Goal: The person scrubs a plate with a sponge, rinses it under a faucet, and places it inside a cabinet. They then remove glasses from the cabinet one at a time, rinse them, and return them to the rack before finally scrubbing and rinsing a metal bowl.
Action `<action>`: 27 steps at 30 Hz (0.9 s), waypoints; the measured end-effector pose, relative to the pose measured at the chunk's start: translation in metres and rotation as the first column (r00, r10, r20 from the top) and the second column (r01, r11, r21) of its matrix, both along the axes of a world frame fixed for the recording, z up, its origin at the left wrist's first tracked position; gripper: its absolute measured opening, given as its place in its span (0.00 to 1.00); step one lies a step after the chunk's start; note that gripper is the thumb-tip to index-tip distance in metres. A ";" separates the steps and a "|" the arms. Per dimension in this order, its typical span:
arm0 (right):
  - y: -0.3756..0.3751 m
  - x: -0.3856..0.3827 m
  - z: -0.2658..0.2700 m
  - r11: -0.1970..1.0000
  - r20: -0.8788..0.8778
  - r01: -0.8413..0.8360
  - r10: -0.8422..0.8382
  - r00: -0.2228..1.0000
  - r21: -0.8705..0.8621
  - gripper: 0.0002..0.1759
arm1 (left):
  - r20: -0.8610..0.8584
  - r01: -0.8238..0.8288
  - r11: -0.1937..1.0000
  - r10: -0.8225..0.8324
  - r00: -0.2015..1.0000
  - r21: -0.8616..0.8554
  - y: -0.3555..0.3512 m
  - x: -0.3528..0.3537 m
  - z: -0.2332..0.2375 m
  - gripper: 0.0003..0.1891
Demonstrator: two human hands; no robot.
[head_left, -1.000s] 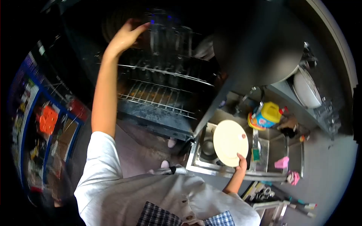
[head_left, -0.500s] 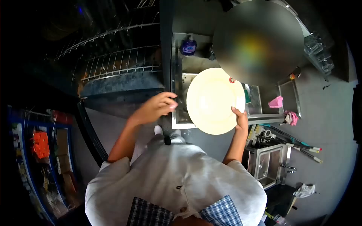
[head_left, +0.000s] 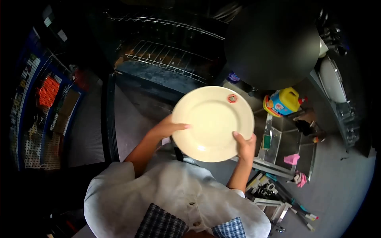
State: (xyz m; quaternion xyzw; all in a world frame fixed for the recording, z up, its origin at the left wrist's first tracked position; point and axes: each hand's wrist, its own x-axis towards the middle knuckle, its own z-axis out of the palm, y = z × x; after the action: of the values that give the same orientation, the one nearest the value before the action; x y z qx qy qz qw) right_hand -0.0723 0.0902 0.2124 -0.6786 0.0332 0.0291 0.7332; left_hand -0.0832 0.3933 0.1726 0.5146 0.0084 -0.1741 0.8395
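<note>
Holding cream plate (head_left: 212,123) two-handed at frame centre; apparently a handling step.
Gripped at left rim by left hand (head_left: 163,129), partly closed, fingers hidden beneath; at lower-right rim by right hand (head_left: 246,147), likewise. For any move, judged to need even support from both sides.

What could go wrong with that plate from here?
The plate could slip: the left hand and right hand hold it near the rim, thumbs on top, and whether it is wet I can't tell.

Its edge might knock the metal sink on the right, or the ledge of the dark cabinet ahead, since both look close by in this view.
</note>
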 end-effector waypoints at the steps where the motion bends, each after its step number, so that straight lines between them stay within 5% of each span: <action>1: 0.018 0.006 -0.004 0.997 -0.033 -0.053 0.052 0.998 -0.047 0.19 | -0.017 -0.055 0.998 0.055 0.998 -0.038 0.018 -0.005 -0.010 0.30; 6: 0.107 0.038 -0.015 0.936 -0.109 -0.350 0.346 0.932 -0.024 0.17 | -0.035 -0.313 0.948 0.315 0.949 0.051 0.097 -0.039 -0.046 0.31; 8: 0.126 0.058 0.003 0.805 -0.168 -0.563 0.539 0.825 -0.186 0.18 | -0.124 -0.357 0.934 0.357 0.926 0.017 0.119 -0.054 -0.069 0.32; 10: 0.149 0.065 0.059 0.652 0.093 -0.382 0.572 0.815 -0.655 0.18 | -0.190 -0.482 0.872 0.462 0.867 -0.081 0.127 -0.065 -0.082 0.32; 12: 0.177 0.072 0.125 0.750 0.418 -0.109 0.476 0.774 -0.652 0.15 | -0.213 -0.576 0.808 0.546 0.810 -0.119 0.125 -0.067 -0.072 0.30; 14: 0.210 0.093 0.176 0.885 0.696 0.176 0.202 0.689 -0.431 0.12 | -0.248 -0.598 0.790 0.557 0.792 -0.137 0.132 -0.069 -0.078 0.28; 22: 0.315 0.217 0.284 0.667 0.975 0.716 0.073 0.211 -0.205 0.23 | -0.156 -0.582 0.785 0.561 0.813 -0.210 0.146 -0.046 -0.109 0.27; 27: 0.339 0.264 0.313 0.713 0.859 0.527 0.216 0.463 -0.463 0.37 | -0.207 -0.581 0.764 0.542 0.814 -0.281 0.137 -0.038 -0.113 0.30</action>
State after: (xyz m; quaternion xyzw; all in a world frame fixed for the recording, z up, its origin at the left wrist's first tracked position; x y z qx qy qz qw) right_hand 0.1913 0.4294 0.5258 -0.8042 -0.2683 -0.4080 0.3387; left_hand -0.1213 0.5303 0.0594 0.3289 0.1804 0.0576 0.9252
